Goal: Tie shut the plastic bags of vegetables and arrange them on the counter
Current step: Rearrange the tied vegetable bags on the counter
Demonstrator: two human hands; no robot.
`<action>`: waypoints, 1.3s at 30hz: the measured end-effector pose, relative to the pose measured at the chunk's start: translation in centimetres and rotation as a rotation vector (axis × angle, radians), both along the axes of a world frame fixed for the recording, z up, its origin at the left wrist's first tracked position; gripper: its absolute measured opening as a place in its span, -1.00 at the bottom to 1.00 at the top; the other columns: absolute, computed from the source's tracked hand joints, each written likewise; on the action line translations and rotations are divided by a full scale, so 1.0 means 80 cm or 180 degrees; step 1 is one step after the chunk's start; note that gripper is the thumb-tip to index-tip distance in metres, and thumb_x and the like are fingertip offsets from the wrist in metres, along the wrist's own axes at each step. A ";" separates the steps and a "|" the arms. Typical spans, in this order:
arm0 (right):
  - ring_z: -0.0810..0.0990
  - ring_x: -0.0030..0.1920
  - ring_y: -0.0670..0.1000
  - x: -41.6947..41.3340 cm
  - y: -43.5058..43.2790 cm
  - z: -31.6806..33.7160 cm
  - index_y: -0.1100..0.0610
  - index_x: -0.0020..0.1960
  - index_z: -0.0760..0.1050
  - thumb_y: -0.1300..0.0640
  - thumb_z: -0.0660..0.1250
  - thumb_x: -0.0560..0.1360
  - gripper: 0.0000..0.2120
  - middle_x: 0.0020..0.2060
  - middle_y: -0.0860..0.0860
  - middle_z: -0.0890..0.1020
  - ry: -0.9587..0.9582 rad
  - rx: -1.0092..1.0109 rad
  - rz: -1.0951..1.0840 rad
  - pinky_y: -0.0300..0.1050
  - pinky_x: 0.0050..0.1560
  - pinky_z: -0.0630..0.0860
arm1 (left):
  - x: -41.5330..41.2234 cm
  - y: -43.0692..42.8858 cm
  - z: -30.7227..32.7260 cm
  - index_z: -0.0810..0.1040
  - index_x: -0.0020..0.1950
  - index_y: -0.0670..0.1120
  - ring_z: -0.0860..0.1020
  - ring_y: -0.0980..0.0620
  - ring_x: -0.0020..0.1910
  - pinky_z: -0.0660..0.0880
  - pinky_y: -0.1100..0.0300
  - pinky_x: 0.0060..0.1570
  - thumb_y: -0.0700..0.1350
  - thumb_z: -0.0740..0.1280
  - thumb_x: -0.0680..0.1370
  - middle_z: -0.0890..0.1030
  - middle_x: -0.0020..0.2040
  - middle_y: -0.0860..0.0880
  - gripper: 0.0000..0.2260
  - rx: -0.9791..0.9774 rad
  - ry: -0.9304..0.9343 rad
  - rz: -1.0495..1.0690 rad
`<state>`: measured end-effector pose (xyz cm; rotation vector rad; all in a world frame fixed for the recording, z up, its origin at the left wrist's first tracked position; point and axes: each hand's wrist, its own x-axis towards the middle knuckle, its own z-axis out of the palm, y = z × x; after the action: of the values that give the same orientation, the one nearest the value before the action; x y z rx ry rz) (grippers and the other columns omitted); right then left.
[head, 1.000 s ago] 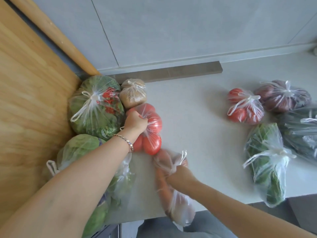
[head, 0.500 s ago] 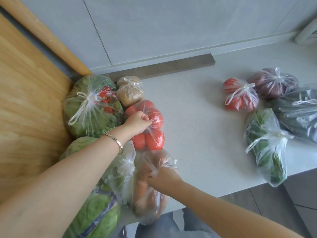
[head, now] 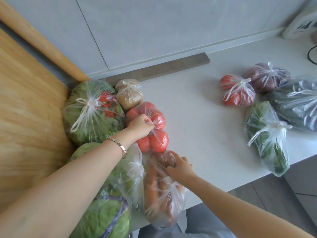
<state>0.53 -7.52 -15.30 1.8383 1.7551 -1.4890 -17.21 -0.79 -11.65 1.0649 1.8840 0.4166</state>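
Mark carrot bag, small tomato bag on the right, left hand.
carrot bag (head: 155, 189), head view, on the carrots mid-bag.
small tomato bag (head: 238, 95), head view, centre of the bag, on a tomato.
left hand (head: 141, 125), head view, back of the fist gripping the big tomato bag (head: 158, 143).

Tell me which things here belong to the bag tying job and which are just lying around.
Part of the job: left hand gripping the tomato bag; right hand touching the carrot bag; big greens bag; potato bag; cabbage bag; far tomato bag; purple-vegetable bag; long greens bag; dark bag.
Just lying about: white appliance; black cable; grey wall strip.
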 end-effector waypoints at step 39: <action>0.49 0.14 0.10 0.265 0.416 0.043 0.05 0.20 0.49 0.10 0.34 0.42 -0.65 0.19 0.06 0.43 -0.0251 0.1398 0.1898 -0.15 0.05 0.40 | 0.383 0.158 -0.016 0.49 0.07 -0.16 0.39 -0.05 -0.14 0.37 0.08 -0.04 -0.20 0.18 0.53 0.59 -0.10 -0.13 -0.84 0.0606 0.1095 -0.3204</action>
<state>21.69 25.75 -11.83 1.2982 2.4371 -0.8409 13.42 11.87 -12.95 2.1286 1.3405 -0.1944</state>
